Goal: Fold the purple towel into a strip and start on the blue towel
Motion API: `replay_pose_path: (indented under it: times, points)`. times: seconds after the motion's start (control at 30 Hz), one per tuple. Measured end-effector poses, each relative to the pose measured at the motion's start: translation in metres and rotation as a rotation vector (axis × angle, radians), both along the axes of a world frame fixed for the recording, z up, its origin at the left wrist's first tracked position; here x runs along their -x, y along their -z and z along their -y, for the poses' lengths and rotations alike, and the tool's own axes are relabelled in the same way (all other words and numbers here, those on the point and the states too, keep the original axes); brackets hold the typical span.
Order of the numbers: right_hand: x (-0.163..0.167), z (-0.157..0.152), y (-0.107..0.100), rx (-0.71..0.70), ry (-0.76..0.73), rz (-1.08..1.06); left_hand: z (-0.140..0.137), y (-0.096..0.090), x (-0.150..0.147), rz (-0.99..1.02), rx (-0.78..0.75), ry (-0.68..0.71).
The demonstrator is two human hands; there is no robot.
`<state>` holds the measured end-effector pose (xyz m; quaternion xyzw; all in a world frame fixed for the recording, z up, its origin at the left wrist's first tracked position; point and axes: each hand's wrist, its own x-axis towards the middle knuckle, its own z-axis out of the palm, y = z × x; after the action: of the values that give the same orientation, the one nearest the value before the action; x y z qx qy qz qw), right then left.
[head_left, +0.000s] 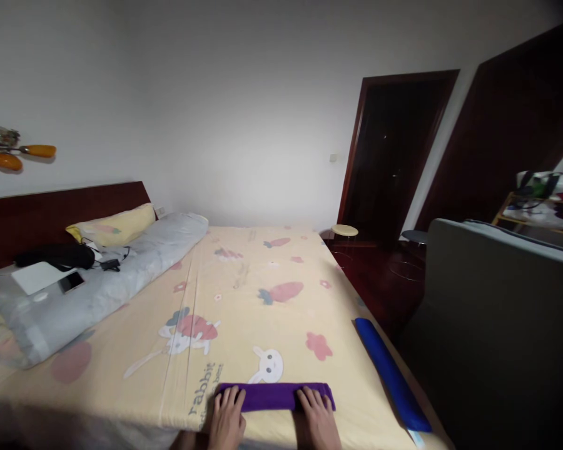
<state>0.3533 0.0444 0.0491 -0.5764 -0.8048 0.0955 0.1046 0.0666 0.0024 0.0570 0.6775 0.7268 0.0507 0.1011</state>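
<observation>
At the near edge of the bed [239, 356], both of your hands reach forward, knuckles up, wrists toward you, and lie across the folded purple cloth [269, 397]. Your left hand [228, 415] covers its left end; your right hand [319, 415] lies near its right end, the two well apart. The fingers of each hand are slightly spread and bent over the upper face of the cloth; whether they pinch it or only rest there, you cannot tell. The cloth lies flat, its long side crosswise to you, just below a printed white rabbit [269, 365]. Beside its left end, sideways lettering [201, 389] on the sheet reads "rabbit"; a smaller line next to it is only partly legible. To the right lies a long blue bundle [391, 372], with a pale label [417, 439] at its near end, unreadable here.
</observation>
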Motion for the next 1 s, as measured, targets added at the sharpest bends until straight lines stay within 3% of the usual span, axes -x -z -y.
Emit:
replay_pose_path:
  times: [0.17, 0.27, 0.4, 0.63, 0.77, 0.9, 1.0]
  points:
    - [-0.025, -0.004, 0.013, -0.071, 0.096, 0.009, 0.003, 0.001, 0.032, -0.053, -0.035, -0.043]
    - [-0.029, -0.007, 0.011, -0.117, 0.092, -0.013, 0.001, -0.004, 0.039, -0.1, -0.028, -0.033]
    - [-0.02, -0.014, -0.015, -0.141, 0.083, -0.109, -0.01, -0.024, 0.038, -0.116, -0.003, -0.023]
    - [-0.021, -0.048, -0.066, 0.065, 0.181, -0.289, -0.038, -0.057, 0.04, -0.03, 0.091, 0.008]
    - [-0.031, -0.069, -0.108, 0.119, 0.112, -0.439, -0.041, -0.058, 0.043, -0.001, 0.128, -0.019]
    - [-0.024, -0.071, -0.177, 0.157, -0.067, -0.649, -0.037, -0.046, 0.029, 0.085, 0.144, -0.074]
    - [-0.004, -0.051, -0.232, 0.15, -0.179, -0.789, -0.037, -0.037, 0.0, 0.2, 0.141, -0.113]
